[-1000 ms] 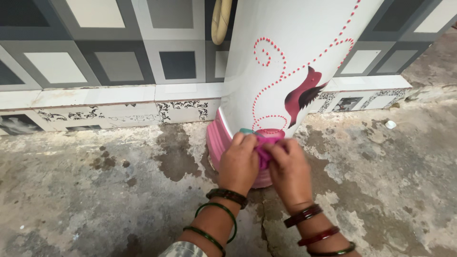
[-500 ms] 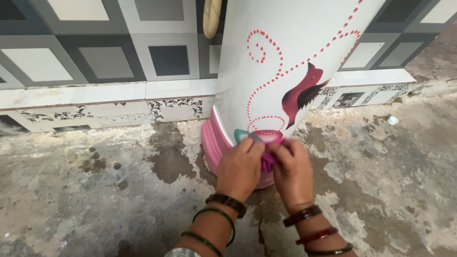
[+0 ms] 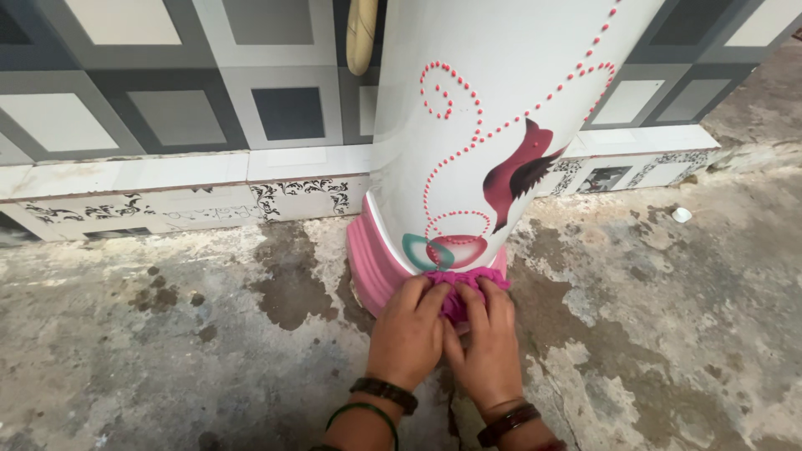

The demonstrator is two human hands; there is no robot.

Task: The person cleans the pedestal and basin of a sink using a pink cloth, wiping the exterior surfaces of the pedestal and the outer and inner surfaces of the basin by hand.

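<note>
Low in the middle of the frame, the left hand (image 3: 409, 327) and right hand (image 3: 484, 342) sit side by side, fingers curled tight on a pink cloth (image 3: 461, 288) pressed against the pink base (image 3: 372, 267) of the white tank (image 3: 493, 108).

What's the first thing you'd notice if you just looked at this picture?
A big white column with red dotted swirls and a dark red bird fills the middle, standing on a pink base. Right at that base, the left hand and right hand press a pink cloth against it. Behind is a wall of grey and white square tiles, above a blotchy concrete floor.
</note>
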